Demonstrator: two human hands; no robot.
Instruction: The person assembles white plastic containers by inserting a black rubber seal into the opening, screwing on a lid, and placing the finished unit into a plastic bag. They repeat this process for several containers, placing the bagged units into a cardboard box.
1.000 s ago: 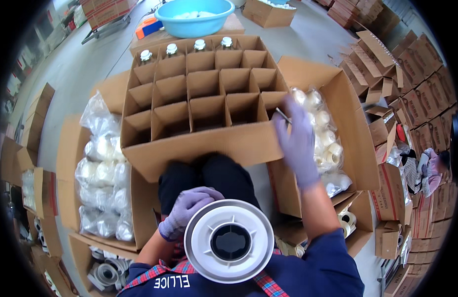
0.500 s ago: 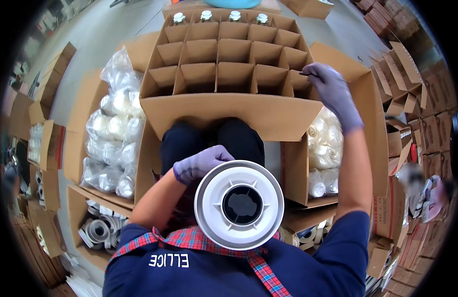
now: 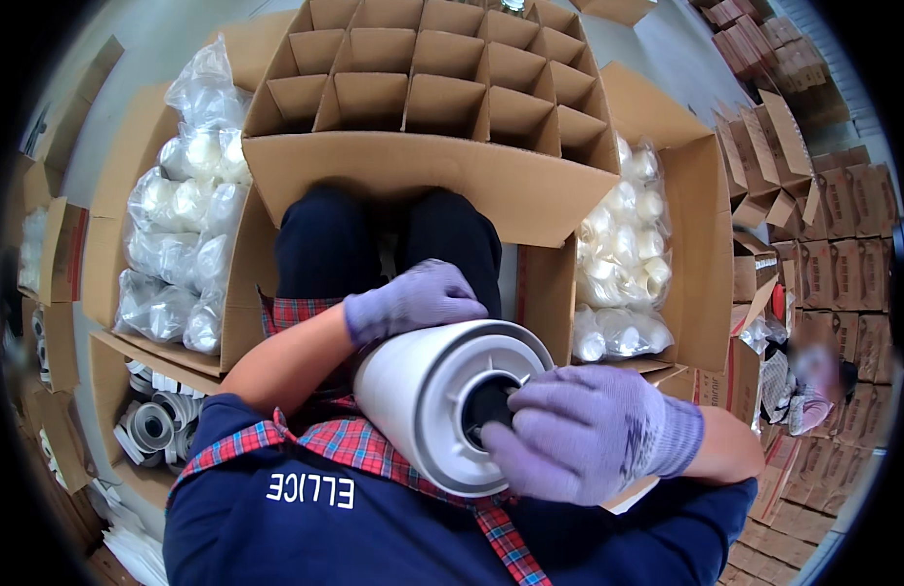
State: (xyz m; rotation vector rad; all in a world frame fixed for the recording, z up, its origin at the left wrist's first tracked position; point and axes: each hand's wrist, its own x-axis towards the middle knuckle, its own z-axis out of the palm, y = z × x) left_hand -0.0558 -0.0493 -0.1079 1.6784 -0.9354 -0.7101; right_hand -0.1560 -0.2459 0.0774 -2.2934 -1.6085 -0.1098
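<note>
A white cylinder (image 3: 398, 391) with a stepped, ribbed round end lies tilted across my lap, that end facing up towards me. At its centre is a round black opening or insert (image 3: 484, 402). My left hand (image 3: 418, 301), in a light purple knit glove, lies over the cylinder's far side with its fingers curled against it. Gloved the same way, my right hand (image 3: 594, 430) has its fingers closed together at the black centre. Whatever its fingertips pinch is hidden or too small to make out.
Beyond my knees stands a carton with cardboard dividers (image 3: 432, 171). Cartons of bagged white parts flank it, with clear bags (image 3: 179, 259) at left and more bags (image 3: 623, 254) at right. White and grey round fittings (image 3: 154, 425) fill a lower left box. Stacked cartons (image 3: 842, 283) line the right.
My right hand has come from the divided carton's right edge down to the cylinder's black centre. The cylinder has tipped, so its white side shows. The view has shifted.
</note>
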